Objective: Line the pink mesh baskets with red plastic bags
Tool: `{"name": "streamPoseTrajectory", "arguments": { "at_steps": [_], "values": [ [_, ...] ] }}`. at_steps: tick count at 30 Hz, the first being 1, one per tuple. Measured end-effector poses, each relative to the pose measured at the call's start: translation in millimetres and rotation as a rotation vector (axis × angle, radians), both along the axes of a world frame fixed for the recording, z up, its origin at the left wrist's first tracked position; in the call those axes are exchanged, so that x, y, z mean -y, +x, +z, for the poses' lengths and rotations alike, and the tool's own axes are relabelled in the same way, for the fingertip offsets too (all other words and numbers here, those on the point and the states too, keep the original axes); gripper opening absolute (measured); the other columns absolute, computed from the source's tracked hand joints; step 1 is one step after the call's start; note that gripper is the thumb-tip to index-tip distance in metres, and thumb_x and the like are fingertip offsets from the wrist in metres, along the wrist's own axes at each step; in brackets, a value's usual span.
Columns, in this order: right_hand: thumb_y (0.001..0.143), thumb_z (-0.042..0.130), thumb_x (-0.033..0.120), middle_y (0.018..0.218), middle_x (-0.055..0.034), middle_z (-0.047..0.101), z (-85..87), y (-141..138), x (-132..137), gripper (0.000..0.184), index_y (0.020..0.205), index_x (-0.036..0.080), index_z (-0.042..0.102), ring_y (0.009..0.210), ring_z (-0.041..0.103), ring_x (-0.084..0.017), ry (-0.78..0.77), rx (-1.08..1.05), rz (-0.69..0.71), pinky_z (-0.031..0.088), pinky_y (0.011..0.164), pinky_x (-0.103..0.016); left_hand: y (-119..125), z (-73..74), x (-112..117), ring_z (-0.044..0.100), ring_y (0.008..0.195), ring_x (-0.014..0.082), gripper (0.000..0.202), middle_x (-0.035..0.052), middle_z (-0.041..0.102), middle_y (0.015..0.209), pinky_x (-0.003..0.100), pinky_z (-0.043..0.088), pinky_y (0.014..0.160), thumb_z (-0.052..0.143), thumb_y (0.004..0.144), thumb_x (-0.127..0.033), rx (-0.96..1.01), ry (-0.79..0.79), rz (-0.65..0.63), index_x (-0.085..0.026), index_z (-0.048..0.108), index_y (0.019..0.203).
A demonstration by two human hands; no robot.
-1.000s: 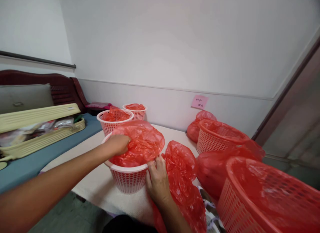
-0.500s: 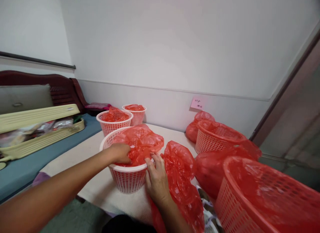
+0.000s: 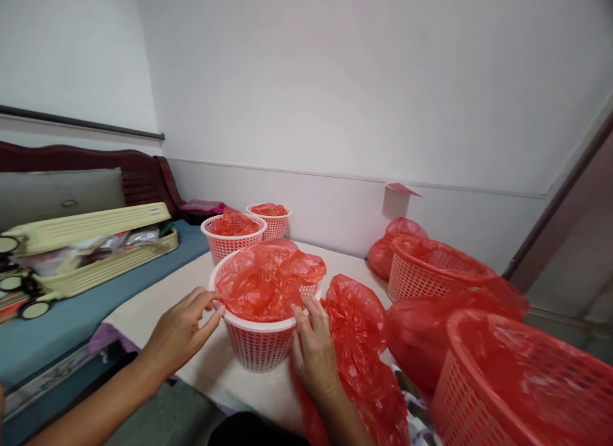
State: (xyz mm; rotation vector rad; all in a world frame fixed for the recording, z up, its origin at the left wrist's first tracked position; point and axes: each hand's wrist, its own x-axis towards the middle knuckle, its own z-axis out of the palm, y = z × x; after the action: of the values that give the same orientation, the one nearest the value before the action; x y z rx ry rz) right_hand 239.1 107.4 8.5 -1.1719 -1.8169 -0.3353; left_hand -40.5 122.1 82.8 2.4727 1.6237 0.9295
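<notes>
Directly before me a white plastic basket with a perforated wall stands upright. A red plastic bag lies inside it, its edge loose and spilling over the far right of the rim. My left hand is at the rim's left side, thumb and forefinger pinched on the bag's edge. On the near right of the rim rests my right hand, its fingers bent over the rim and close to the bag; what lies under its fingertips is hidden. A crumpled red bag lies just right of that hand.
Two more white baskets with red bags stand behind. At the right are red-lined baskets and a filled red bag. An open yellow suitcase lies on the bed at left. A pink note hangs on the wall.
My left hand has come out of the basket to the left side of its rim, now pinching the bag's edge. My right hand stays at the rim. The view has shifted slightly left.
</notes>
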Motion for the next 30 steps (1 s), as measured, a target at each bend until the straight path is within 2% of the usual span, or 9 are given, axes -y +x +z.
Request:
{"name": "streamPoseTrajectory", "arguments": {
  "at_steps": [3, 6, 11, 15, 18, 21, 23, 26, 30],
  "values": [
    [0.086, 0.042, 0.003, 0.14, -0.0181, 0.042, 0.2, -2.4, -1.6, 0.048, 0.131, 0.015, 0.051, 0.137, 0.033, -0.031, -0.008, -0.002, 0.005, 0.044, 0.105, -0.059, -10.2, -22.7, -0.5, 0.05, 0.057, 0.0121, 0.05, -0.0029, 0.056, 0.083, 0.026, 0.04, 0.059, 0.046, 0.091, -0.049, 0.09, -0.225, 0.006, -0.028, 0.041, 0.135],
    [0.086, 0.042, 0.003, 0.14, -0.0179, 0.041, 0.7, -4.5, -3.2, 0.047, 0.13, 0.015, 0.051, 0.138, 0.031, -0.031, -0.019, -0.013, 0.013, 0.042, 0.107, -0.059, -5.4, -33.1, -8.5, 0.055, 0.059, 0.0125, 0.056, -0.0028, 0.061, 0.088, 0.026, 0.041, 0.059, 0.053, 0.086, -0.046, 0.12, -0.35, -0.043, -0.027, 0.036, 0.136],
    [0.086, 0.042, 0.003, 0.143, -0.0175, 0.039, 0.8, -4.7, -0.3, 0.05, 0.133, 0.017, 0.049, 0.139, 0.031, -0.031, -0.033, -0.016, 0.025, 0.043, 0.106, -0.059, 10.0, -30.9, -19.3, 0.062, 0.079, 0.0175, 0.025, -0.0007, 0.065, 0.091, 0.029, 0.044, 0.072, 0.054, 0.085, -0.037, 0.146, -0.256, -0.038, -0.026, 0.049, 0.106],
    [0.088, 0.044, 0.006, 0.147, -0.0161, 0.036, -0.1, -5.7, 14.3, 0.057, 0.142, 0.021, 0.041, 0.139, 0.034, -0.03, -0.025, -0.061, 0.05, 0.044, 0.106, -0.058, 4.9, -29.2, -12.7, 0.062, 0.079, 0.0174, 0.022, -0.0021, 0.066, 0.095, 0.028, 0.043, 0.071, 0.055, 0.084, -0.038, 0.138, -0.22, -0.006, -0.028, 0.051, 0.103],
    [0.09, 0.044, 0.01, 0.147, -0.0158, 0.038, -7.1, -7.3, 32.4, 0.059, 0.147, 0.022, 0.035, 0.136, 0.041, -0.029, -0.033, -0.136, 0.055, 0.048, 0.104, -0.052, -14.3, -30.8, -0.2, 0.061, 0.077, 0.0169, 0.029, -0.0016, 0.066, 0.106, 0.029, 0.043, 0.077, 0.056, 0.082, -0.041, 0.126, -0.192, 0.051, -0.029, 0.05, 0.108],
    [0.09, 0.046, 0.014, 0.14, -0.015, 0.047, -27.1, -7.4, 50.4, 0.059, 0.148, 0.022, 0.033, 0.129, 0.05, -0.028, -0.077, -0.158, 0.048, 0.054, 0.097, -0.045, -44.8, -31.5, 11.9, 0.055, 0.059, 0.014, 0.036, -0.0016, 0.066, 0.103, 0.029, 0.043, 0.069, 0.053, 0.082, -0.048, 0.127, -0.191, 0.17, -0.029, 0.048, 0.112],
    [0.09, 0.048, 0.014, 0.136, -0.0129, 0.052, -47.6, -7.7, 59.8, 0.06, 0.147, 0.024, 0.034, 0.126, 0.054, -0.028, -0.107, -0.162, 0.047, 0.056, 0.096, -0.044, -67.7, -30.3, 16.7, 0.053, 0.055, 0.0145, 0.04, -0.0019, 0.065, 0.096, 0.028, 0.042, 0.063, 0.051, 0.081, -0.053, 0.124, -0.197, 0.284, -0.029, 0.047, 0.113],
    [0.09, 0.046, 0.012, 0.13, -0.011, 0.057, -82.3, -10.3, 68.8, 0.056, 0.143, 0.028, 0.039, 0.113, 0.063, -0.025, -0.17, -0.303, 0.07, 0.06, 0.088, -0.039, -98.3, -27.7, 16.9, 0.059, 0.065, 0.0191, 0.044, -0.0004, 0.063, 0.092, 0.029, 0.041, 0.066, 0.048, 0.08, -0.058, 0.068, -0.189, 0.468, -0.031, 0.044, 0.114],
    [0.086, 0.043, 0.01, 0.115, -0.0107, 0.063, -117.3, -16.3, 75.0, 0.053, 0.136, 0.028, 0.047, 0.087, 0.07, -0.02, -0.276, -0.522, 0.116, 0.063, 0.064, -0.028, -123.5, -28.2, 5.4, 0.062, 0.092, 0.025, 0.04, 0.0048, 0.061, 0.109, 0.031, 0.041, 0.075, 0.041, 0.086, -0.056, -0.004, -0.188, 0.598, -0.03, 0.039, 0.116]
  ]
}}
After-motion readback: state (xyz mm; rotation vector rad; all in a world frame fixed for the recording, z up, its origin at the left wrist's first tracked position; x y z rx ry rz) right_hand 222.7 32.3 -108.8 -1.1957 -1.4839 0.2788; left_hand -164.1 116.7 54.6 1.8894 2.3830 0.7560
